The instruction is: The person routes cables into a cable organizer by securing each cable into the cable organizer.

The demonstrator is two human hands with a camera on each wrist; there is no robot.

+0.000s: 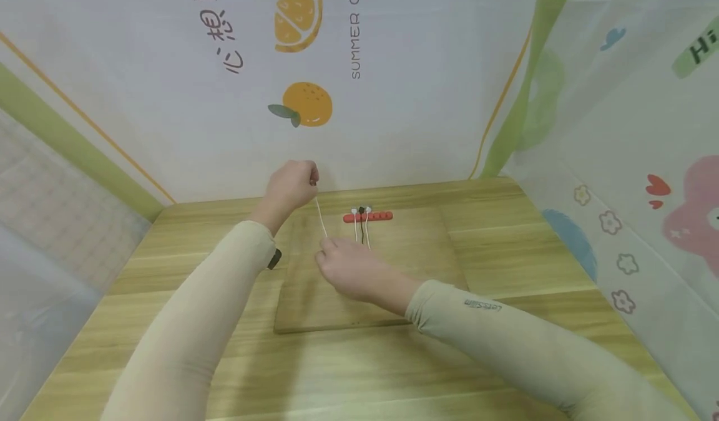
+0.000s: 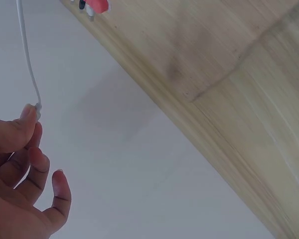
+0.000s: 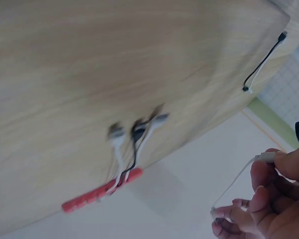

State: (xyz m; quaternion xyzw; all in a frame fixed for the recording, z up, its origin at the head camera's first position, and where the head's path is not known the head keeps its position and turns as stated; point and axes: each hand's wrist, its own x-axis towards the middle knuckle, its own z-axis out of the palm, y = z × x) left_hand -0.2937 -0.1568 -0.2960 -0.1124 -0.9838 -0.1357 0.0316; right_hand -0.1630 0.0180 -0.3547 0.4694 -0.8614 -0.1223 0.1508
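Since that thin white cable (image 1: 321, 216) is strung between left hand (image 1: 292, 187) and right hand (image 1: 352, 270), each pinching an end, above the tan rectangular board's (image 1: 322, 314) left side, I'd keep it barely taut, clear of the long red clip strip (image 1: 382, 216).

Board (image 1: 418, 268): on the tabletop (image 1: 517, 252)
Clip strip (image 1: 383, 216): at the board's far edge
Three cables (image 1: 361, 223): in the strip's left half
Held cable (image 1: 321, 215): left of the strip
Left hand (image 1: 292, 185): left of and beyond right hand (image 1: 349, 268)
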